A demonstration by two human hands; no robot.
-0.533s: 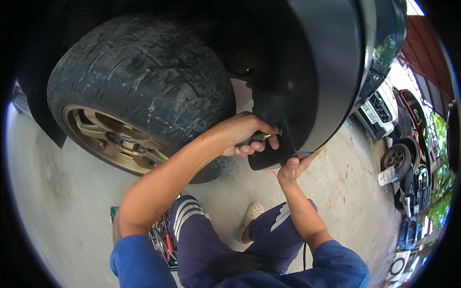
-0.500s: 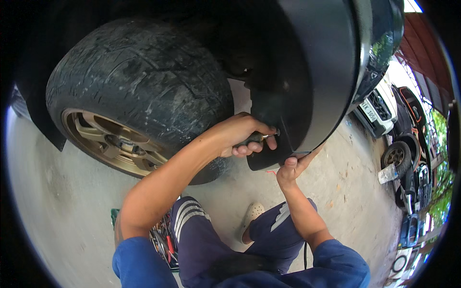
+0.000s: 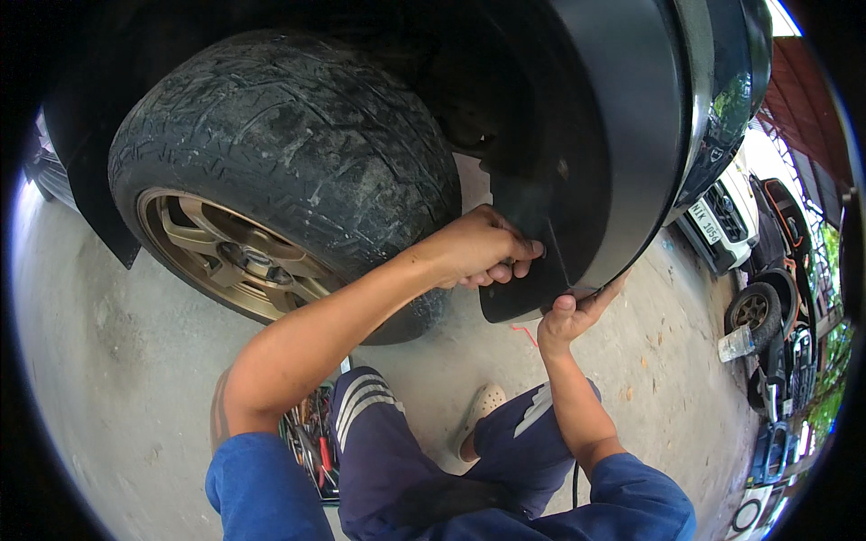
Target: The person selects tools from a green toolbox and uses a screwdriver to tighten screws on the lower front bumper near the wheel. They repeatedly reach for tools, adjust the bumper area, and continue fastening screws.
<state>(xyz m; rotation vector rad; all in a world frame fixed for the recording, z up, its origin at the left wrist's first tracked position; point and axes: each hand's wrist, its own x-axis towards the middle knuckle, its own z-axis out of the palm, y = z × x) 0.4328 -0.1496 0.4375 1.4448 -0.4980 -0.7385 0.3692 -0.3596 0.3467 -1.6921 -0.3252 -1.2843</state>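
My left hand [image 3: 492, 251] is closed at the dark wheel-arch liner [image 3: 528, 290], its thumb and forefinger pinched at a small round fastener [image 3: 542, 250]. The dark-handled screwdriver seen in this hand a moment ago is now hidden by the curled fingers. Below and to the right, my right hand [image 3: 575, 320] grips the lower edge of the black bumper [image 3: 640, 149], thumb on the inner side and fingers reaching around the outside. To the left of the liner stands the worn black tire [image 3: 298, 135] on its bronze wheel rim [image 3: 239, 257].
Beside my left leg lies an open tool tray [image 3: 311, 433] with several hand tools, one red-handled. A red strip [image 3: 523, 334] is on the concrete floor below the bumper. Along the right are a white vehicle [image 3: 722, 225], a loose wheel [image 3: 753, 308] and a clear plastic container [image 3: 736, 343].
The whole view has shifted slightly. My left fingers have closed in at the fastener, covering the screwdriver's handle and metal shank that showed before. My right hand keeps its hold on the bumper edge.
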